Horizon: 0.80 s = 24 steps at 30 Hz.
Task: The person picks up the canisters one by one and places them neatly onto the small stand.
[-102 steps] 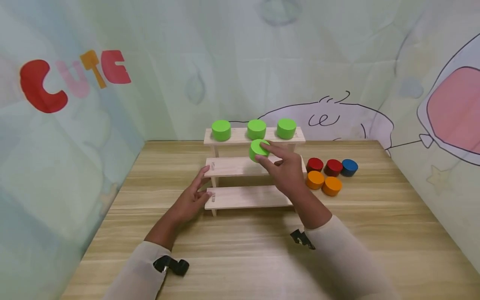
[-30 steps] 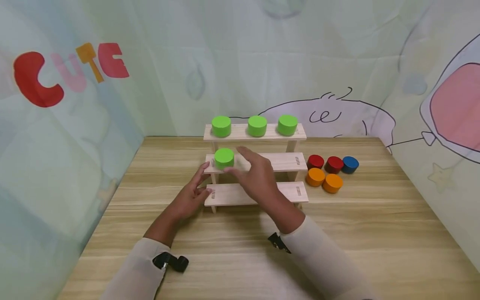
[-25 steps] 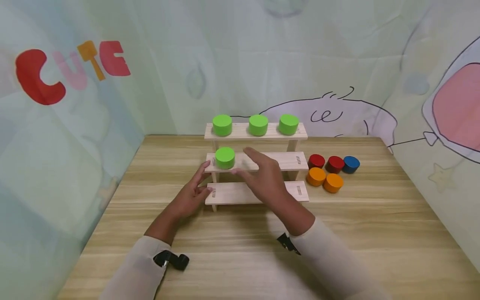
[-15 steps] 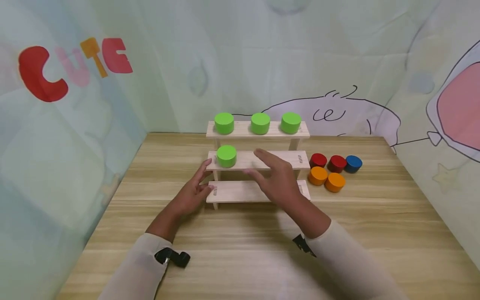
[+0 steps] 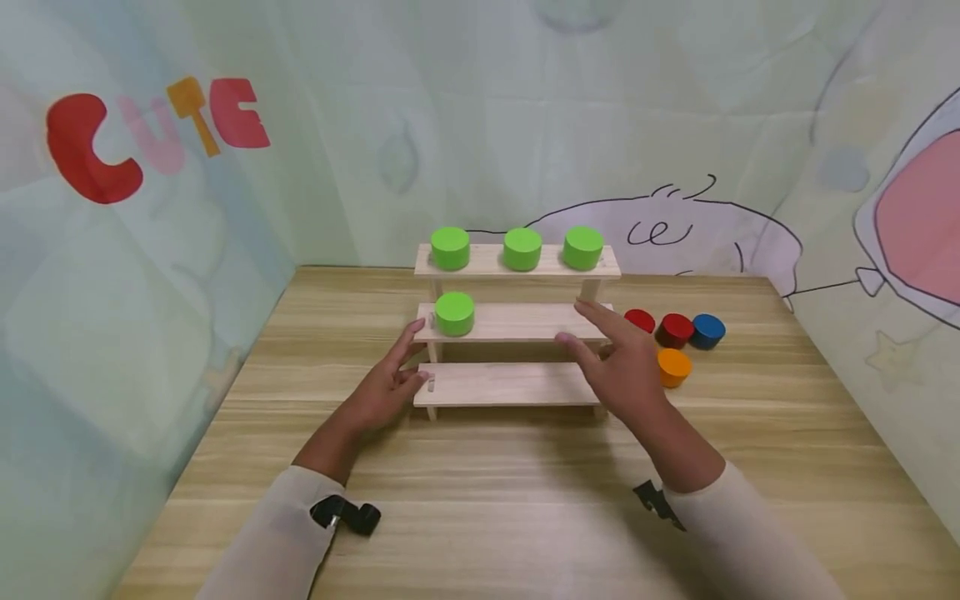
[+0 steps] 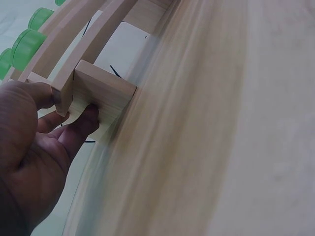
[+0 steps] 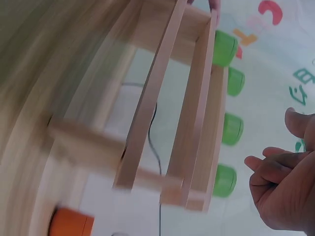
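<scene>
A three-tier wooden shelf (image 5: pixel 502 383) stands on the table. Three green round blocks sit on its top board: left block (image 5: pixel 450 249), middle block (image 5: pixel 522 249) and right block (image 5: pixel 582 248). One more green block (image 5: pixel 454 314) is at the left end of the middle board. My left hand (image 5: pixel 378 396) holds the shelf's left end; in the left wrist view its thumb and fingers (image 6: pixel 81 128) are about the board end and side panel. Over the shelf's right end hovers my right hand (image 5: pixel 626 371), holding nothing, thumb and index finger apart.
Right of the shelf lie a front red block (image 5: pixel 677 331), another red block (image 5: pixel 640 321) partly behind the right hand, a blue block (image 5: pixel 707 332) and an orange block (image 5: pixel 674 367). A printed cloth (image 5: pixel 360 167) hangs behind the table (image 5: pixel 465 517).
The fourth green block went from my right hand onto the middle board's left end and was let go. That hand then moved right, covering one orange block. My left hand stayed on the shelf.
</scene>
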{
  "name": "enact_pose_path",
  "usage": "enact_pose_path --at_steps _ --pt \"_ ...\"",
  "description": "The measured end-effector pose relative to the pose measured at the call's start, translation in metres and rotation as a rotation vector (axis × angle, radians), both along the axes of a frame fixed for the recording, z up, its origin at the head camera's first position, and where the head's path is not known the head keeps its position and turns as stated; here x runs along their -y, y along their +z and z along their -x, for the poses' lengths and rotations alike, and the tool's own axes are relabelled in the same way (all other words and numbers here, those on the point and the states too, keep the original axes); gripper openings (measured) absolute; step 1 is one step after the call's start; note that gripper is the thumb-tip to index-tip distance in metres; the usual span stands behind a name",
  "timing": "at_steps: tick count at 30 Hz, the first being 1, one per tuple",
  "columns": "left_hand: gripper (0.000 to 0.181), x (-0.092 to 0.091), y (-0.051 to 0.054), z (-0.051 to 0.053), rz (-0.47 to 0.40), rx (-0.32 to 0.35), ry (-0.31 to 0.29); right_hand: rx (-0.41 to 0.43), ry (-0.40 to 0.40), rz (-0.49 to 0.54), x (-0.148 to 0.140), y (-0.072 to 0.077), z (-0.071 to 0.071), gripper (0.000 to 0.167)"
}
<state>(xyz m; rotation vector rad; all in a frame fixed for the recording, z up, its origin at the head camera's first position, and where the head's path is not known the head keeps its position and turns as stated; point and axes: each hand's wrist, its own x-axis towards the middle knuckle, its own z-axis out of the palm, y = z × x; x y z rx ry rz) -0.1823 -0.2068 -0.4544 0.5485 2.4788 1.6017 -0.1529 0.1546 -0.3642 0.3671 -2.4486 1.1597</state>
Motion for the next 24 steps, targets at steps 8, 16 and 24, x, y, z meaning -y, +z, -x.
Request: enact_pose_path --at_steps 8,16,24 --pt "0.084 0.001 -0.001 0.001 0.013 0.016 -0.006 0.156 -0.09 0.095 -0.04 -0.004 -0.001 0.058" --pt "0.084 0.0 0.0 0.002 0.023 0.037 0.009 0.24 -0.161 0.104 -0.072 -0.008 0.001 0.059" --pt "0.084 0.0 0.001 0.001 0.003 0.039 0.002 0.296 -0.197 0.066 -0.093 -0.009 0.003 0.063"
